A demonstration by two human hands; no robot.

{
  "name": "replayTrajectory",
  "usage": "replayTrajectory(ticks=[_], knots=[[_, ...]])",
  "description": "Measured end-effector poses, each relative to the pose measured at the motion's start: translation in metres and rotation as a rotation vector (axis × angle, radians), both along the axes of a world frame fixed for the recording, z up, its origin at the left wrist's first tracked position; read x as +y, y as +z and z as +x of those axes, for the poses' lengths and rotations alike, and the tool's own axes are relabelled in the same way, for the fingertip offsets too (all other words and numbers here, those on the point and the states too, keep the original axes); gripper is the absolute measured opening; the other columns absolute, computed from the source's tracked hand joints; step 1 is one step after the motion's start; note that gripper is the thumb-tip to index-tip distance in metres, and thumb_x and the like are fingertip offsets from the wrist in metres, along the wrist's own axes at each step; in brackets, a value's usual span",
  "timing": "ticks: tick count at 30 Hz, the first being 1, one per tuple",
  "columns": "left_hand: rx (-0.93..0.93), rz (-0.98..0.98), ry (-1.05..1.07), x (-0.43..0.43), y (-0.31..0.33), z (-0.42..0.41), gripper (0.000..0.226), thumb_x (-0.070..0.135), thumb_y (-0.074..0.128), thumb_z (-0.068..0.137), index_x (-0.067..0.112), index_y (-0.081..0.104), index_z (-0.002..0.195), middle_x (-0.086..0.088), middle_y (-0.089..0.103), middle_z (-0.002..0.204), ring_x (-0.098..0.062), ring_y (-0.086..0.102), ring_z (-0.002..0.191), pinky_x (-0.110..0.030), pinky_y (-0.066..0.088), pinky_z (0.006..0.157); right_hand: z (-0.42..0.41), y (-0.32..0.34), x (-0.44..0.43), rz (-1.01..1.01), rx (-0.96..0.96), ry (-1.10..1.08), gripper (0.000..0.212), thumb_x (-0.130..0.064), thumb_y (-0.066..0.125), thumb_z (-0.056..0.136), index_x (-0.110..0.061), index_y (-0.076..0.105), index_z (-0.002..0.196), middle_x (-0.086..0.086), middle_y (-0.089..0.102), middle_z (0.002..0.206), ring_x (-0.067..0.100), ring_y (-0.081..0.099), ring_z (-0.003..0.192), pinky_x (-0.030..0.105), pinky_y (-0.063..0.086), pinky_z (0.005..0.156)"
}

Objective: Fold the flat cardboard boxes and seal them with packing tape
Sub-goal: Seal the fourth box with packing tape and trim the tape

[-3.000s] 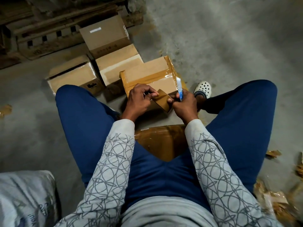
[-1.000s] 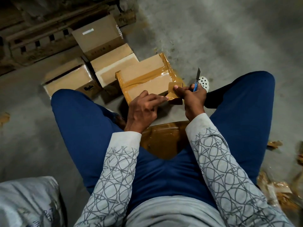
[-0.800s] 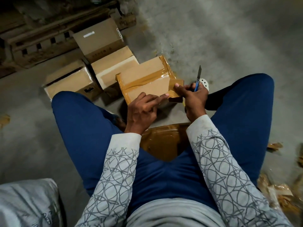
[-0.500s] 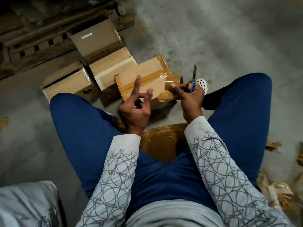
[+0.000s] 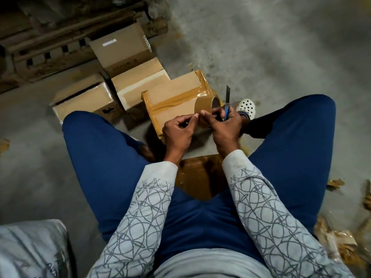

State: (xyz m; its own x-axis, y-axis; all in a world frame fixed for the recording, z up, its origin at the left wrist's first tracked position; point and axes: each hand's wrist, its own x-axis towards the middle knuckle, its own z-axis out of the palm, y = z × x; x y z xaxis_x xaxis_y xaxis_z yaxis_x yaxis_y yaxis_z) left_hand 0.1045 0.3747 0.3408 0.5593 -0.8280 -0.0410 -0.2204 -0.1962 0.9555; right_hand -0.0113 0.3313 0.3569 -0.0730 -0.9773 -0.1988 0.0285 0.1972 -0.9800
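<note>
At left we see folded boxes [image 5: 86,101] on the floor [image 5: 261,57]; the box [image 5: 176,93] before us already carries brown tape along seam and edges. Our left hand [image 5: 177,131] pinches at the tape roll [image 5: 203,109], which our right hand [image 5: 225,127] grips with a knife [image 5: 227,97], so we judge another strip is coming.

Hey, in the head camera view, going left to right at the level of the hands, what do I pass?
Box with black logo → left hand → tape roll → knife → white shoe.
</note>
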Motion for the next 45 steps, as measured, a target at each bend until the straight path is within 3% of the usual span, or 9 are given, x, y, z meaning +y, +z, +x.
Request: replayTrajectory(ticks=[6,10,15,21,25,30,34,39,45], knots=[[0.237,0.07,0.095,0.002,0.003,-0.001,0.011,0.023,0.079,0.084,0.013,0.079,0.089,0.0,0.077,0.082,-0.014,0.072,0.077,-0.031,0.059,0.059,0.001,-0.011,0.003,-0.064,0.135,0.063,0.036,-0.028,0.087,0.073,-0.008,0.059,0.083,0.019,0.065,0.082,0.037,0.065,0.078,0.053,0.059,0.074],[0.567,0.152,0.197,0.002,0.011,-0.004,0.009,0.017,0.08,0.08,0.01,0.075,0.077,-0.005,0.073,0.075,-0.015,0.067,0.071,-0.025,0.053,0.054,0.007,-0.012,0.006,-0.19,0.297,0.096,0.033,-0.035,0.085,0.074,-0.016,0.059,0.083,0.003,0.063,0.078,0.022,0.062,0.073,0.048,0.056,0.07],[0.71,0.206,0.269,0.001,0.015,-0.004,0.01,0.013,0.079,0.078,0.014,0.071,0.073,-0.003,0.072,0.073,-0.015,0.067,0.07,-0.022,0.051,0.052,0.01,-0.012,0.008,-0.262,0.34,0.091,0.032,-0.031,0.085,0.076,-0.012,0.061,0.085,-0.003,0.06,0.081,0.015,0.058,0.074,0.04,0.055,0.07],[0.561,0.172,0.228,0.001,0.008,-0.002,0.017,0.019,0.084,0.076,0.007,0.071,0.075,-0.006,0.072,0.075,-0.015,0.065,0.068,-0.027,0.053,0.058,0.009,-0.016,0.007,-0.066,0.151,0.09,0.027,-0.029,0.087,0.073,-0.018,0.064,0.082,0.003,0.068,0.077,0.029,0.069,0.077,0.05,0.06,0.072],[0.472,0.139,0.227,0.001,0.01,0.0,0.014,0.017,0.078,0.082,0.004,0.073,0.085,-0.006,0.073,0.079,-0.011,0.067,0.069,-0.023,0.053,0.056,0.01,-0.009,0.005,0.069,-0.072,0.055,0.031,-0.005,0.085,0.075,-0.018,0.057,0.075,-0.003,0.063,0.072,0.016,0.068,0.075,0.03,0.059,0.07],[0.607,0.043,0.207,0.0,0.013,0.013,0.018,0.008,0.071,0.088,-0.001,0.073,0.104,-0.012,0.071,0.078,-0.015,0.059,0.059,-0.028,0.053,0.053,0.008,-0.009,0.001,0.201,-0.321,0.012,0.041,0.001,0.084,0.073,-0.019,0.048,0.071,0.006,0.061,0.077,0.023,0.066,0.085,0.034,0.056,0.077],[0.398,0.023,0.104,0.002,0.008,0.014,0.017,0.01,0.071,0.09,0.007,0.075,0.106,-0.01,0.074,0.087,-0.009,0.061,0.064,-0.026,0.053,0.053,0.007,-0.007,0.0,0.255,-0.463,0.003,0.044,0.007,0.077,0.079,-0.019,0.042,0.071,0.004,0.064,0.076,0.021,0.069,0.087,0.024,0.055,0.065],[0.303,0.012,0.082,0.002,0.006,0.011,0.017,0.015,0.074,0.089,0.01,0.077,0.104,-0.006,0.076,0.095,-0.007,0.064,0.068,-0.026,0.051,0.051,0.005,-0.008,0.0,0.274,-0.519,-0.02,0.042,0.007,0.076,0.079,-0.018,0.043,0.072,0.01,0.065,0.084,0.018,0.071,0.085,0.022,0.055,0.065],[-0.05,0.031,0.01,0.004,0.004,0.012,0.014,0.025,0.073,0.089,0.017,0.077,0.1,0.01,0.074,0.093,0.014,0.063,0.083,-0.014,0.054,0.067,0.008,-0.012,0.0,0.176,-0.378,-0.021,0.036,0.004,0.085,0.071,-0.018,0.056,0.069,0.01,0.064,0.08,0.027,0.067,0.086,0.044,0.059,0.087]])
